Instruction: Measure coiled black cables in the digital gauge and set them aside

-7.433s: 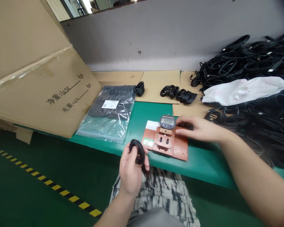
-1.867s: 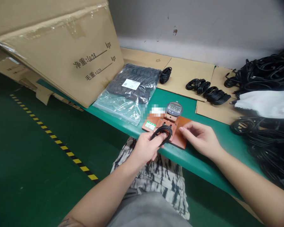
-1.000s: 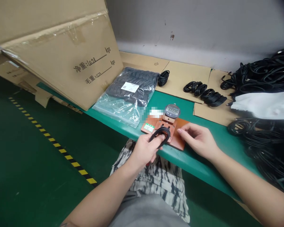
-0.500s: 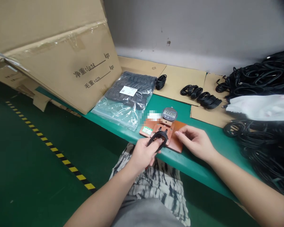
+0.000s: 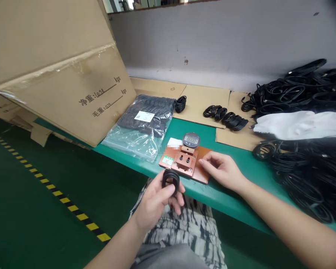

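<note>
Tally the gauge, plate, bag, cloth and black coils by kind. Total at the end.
Digital gauge: 1
Copper plate: 1
Clear bag of black rings: 1
White cloth: 1
Black coil clumps on cardboard: 3
Black coil in left hand: 1
Total: 8

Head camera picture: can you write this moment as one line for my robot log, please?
left hand: holds black coil | right hand: rests on copper plate | digital gauge: stands on plate
</note>
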### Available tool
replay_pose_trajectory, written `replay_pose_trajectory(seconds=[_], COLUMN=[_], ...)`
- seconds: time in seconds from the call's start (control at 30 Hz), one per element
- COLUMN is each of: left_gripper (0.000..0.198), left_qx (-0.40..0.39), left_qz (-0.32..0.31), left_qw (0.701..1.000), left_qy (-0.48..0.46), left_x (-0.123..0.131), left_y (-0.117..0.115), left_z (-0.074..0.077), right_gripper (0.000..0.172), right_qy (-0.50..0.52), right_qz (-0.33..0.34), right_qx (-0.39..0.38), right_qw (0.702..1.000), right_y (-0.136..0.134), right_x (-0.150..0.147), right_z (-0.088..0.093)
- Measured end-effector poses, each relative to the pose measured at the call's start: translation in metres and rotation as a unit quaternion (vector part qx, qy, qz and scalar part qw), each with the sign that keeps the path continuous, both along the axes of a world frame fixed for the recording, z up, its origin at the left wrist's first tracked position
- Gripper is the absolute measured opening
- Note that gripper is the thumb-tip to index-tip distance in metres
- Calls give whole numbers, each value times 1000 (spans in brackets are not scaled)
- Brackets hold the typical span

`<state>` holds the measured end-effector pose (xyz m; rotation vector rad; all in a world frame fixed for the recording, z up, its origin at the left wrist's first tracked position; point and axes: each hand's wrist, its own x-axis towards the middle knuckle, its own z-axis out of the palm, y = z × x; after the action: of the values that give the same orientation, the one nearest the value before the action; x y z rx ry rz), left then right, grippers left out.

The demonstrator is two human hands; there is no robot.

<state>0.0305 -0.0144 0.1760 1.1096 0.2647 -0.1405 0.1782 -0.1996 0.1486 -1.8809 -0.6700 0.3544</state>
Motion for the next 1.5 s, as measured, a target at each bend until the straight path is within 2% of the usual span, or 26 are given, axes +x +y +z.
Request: replay_pose_trajectory(seconds=[0.2,0.4,0.5,0.57,0.67,0.77,1.03,1.17,1.3,1.5], left_gripper=[18,21,21,21,34,35,28,24,22,34], left_qx=[89,96,69,24,-60,-96,-25,-21,33,76], left_qz=[4,31,41,55,70,79,125,135,178,195], left_qw=[995,993,996,998,996,992,991,989,983,978], left_qy=[35,55,40,30,16,-8,-47,-48,-37,-15], left_x=[4,6,6,7,8,11,27,31,31,28], left_y=[0,-1,-1,0,2,6,16,15,14,14], left_z=[1,-2,1,4,9,16,27,24,19,17], right_gripper=[29,28,28,29,29,28,30,29,30,31], right_qy=[8,-2,1,8,10,7,-1,-5,-8,-4], right_qz=[5,7,6,7,8,7,12,20,19,19], right_qx=[-2,-1,-4,-6,-6,-4,15,20,18,10], right_qw=[1000,1000,1000,1000,1000,1000,1000,1000,1000,1000], right_y=[0,-1,-2,-1,0,1,2,3,2,2], right_x=[-1,-1,-1,0,0,0,-1,1,1,0], right_z=[-1,0,0,-1,0,2,5,5,6,6])
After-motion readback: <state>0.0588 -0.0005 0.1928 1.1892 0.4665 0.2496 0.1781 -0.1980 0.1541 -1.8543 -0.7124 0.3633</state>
